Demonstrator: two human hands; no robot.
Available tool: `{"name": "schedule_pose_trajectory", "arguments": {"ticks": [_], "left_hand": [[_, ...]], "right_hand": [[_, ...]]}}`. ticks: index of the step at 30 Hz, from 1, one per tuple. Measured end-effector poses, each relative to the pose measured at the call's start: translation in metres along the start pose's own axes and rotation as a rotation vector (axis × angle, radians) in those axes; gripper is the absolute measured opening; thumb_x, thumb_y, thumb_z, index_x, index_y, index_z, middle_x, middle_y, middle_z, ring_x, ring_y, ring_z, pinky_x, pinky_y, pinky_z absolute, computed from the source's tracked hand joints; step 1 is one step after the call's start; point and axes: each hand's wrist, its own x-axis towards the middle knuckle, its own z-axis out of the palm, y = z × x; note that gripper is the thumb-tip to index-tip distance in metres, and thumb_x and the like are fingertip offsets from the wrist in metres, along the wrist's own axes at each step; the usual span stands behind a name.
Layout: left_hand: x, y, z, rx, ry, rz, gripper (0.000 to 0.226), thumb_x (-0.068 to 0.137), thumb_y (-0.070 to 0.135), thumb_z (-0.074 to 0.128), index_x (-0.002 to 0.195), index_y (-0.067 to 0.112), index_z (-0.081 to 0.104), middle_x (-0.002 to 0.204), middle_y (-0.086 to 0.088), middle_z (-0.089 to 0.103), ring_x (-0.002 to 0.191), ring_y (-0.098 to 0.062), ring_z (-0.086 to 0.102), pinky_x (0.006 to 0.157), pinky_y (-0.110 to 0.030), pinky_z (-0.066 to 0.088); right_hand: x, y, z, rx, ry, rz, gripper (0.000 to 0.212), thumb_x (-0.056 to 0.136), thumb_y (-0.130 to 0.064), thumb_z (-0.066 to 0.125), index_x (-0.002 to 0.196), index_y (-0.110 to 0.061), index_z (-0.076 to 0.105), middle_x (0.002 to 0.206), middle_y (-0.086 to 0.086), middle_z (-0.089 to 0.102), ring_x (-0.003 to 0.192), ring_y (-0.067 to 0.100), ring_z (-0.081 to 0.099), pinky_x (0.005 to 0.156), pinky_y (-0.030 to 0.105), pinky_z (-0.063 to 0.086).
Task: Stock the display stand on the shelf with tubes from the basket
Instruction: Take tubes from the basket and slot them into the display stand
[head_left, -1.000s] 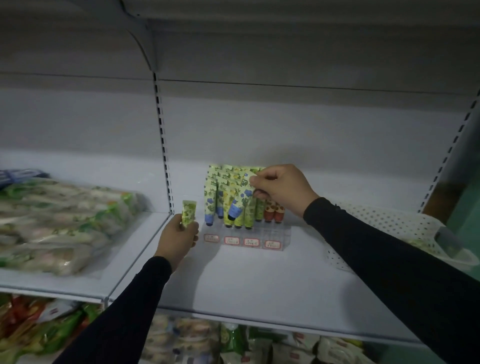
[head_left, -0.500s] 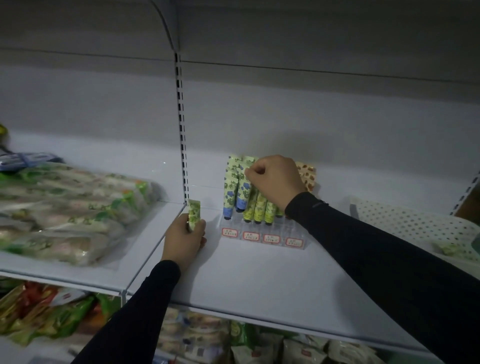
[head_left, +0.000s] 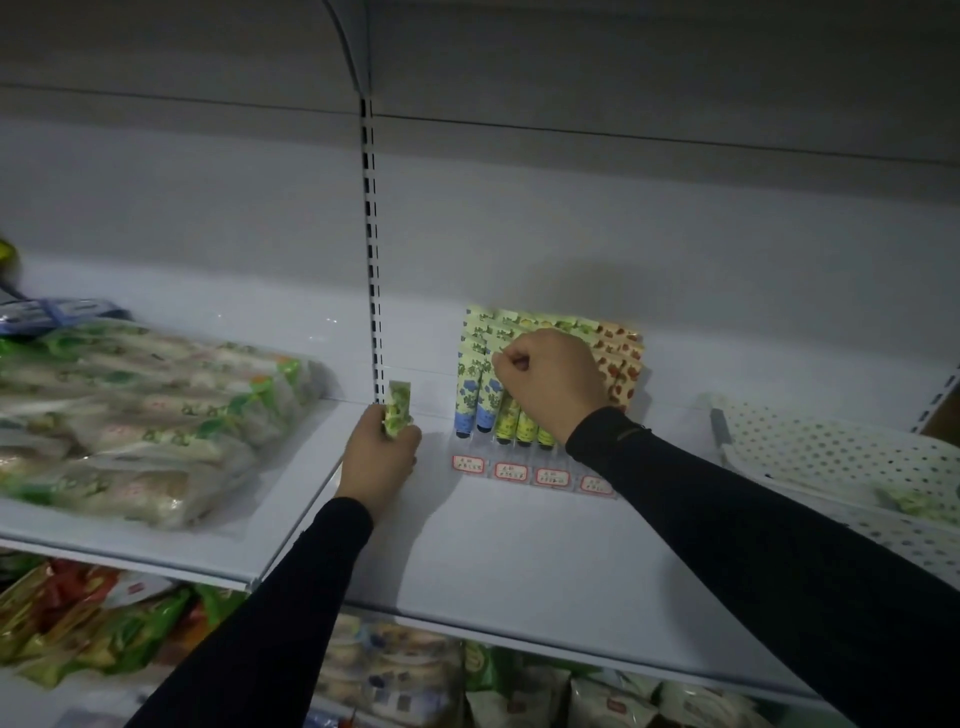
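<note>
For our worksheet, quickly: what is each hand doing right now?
Left hand: grips a green tube.
Right hand: fingers curled, pinching a tube in the display stand.

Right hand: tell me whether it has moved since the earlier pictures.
Yes. The right hand has come down from the tube tops, lower against the stand, its fingers curled on a tube.

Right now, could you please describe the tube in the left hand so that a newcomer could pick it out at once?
Find the slotted upright dividing the shelf's back wall. At its foot, left of the display stand, the left hand grips a small green-patterned tube. Unlike the other tubes, it stands alone outside the stand.
</note>
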Motion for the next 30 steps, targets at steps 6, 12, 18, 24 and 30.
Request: {"name": "schedule_pose_trajectory", "arguments": {"ticks": [6,12,18,24,30], "left_hand": [[0.028,0.063,0.021,-0.101,0.002,0.090,0.037,0.085,0.042,0.065,0.091,0.006,0.057,0.075,-0.007,0.056,0.064,-0.021,0.050,0.058,-0.033,0.044],[0.041,0.082,0.042,-0.062,0.007,0.025,0.035,0.085,0.040,0.066,0.089,0.005,0.062,0.070,-0.003,0.057,0.059,-0.019,0.050,0.062,-0.034,0.045],[0.047,0.081,0.047,-0.007,-0.005,0.015,0.033,0.086,0.031,0.067,0.091,-0.001,0.066,0.071,-0.005,0.061,0.059,-0.020,0.052,0.061,-0.032,0.046],[0.046,0.077,0.048,-0.046,0.002,-0.004,0.035,0.088,0.031,0.065,0.091,-0.004,0.066,0.068,-0.005,0.060,0.057,-0.018,0.050,0.058,-0.029,0.045],[0.047,0.076,0.049,-0.067,-0.002,-0.007,0.022,0.087,0.028,0.065,0.080,0.007,0.063,0.069,-0.006,0.058,0.061,-0.022,0.051,0.060,-0.033,0.045]], "right_hand": [[-0.002,0.002,0.003,-0.008,0.004,-0.003,0.041,0.092,-0.026,0.056,0.054,-0.012,0.052,0.055,0.001,0.050,0.053,0.014,0.044,0.057,0.033,0.050],[0.000,0.006,0.009,-0.007,0.007,-0.012,0.045,0.090,-0.025,0.058,0.049,-0.017,0.042,0.047,-0.003,0.039,0.048,0.015,0.040,0.053,0.033,0.047],[0.003,0.008,0.013,-0.015,0.025,-0.032,0.046,0.088,-0.021,0.058,0.047,-0.018,0.035,0.046,-0.002,0.035,0.047,0.013,0.034,0.053,0.036,0.047],[0.004,0.009,0.016,-0.025,0.020,-0.025,0.043,0.088,-0.025,0.058,0.049,-0.019,0.042,0.052,-0.002,0.043,0.052,0.018,0.044,0.055,0.036,0.049],[0.003,0.012,0.015,0.001,0.027,0.008,0.038,0.089,-0.023,0.058,0.053,-0.015,0.049,0.057,0.003,0.051,0.055,0.019,0.048,0.056,0.037,0.050]]}}
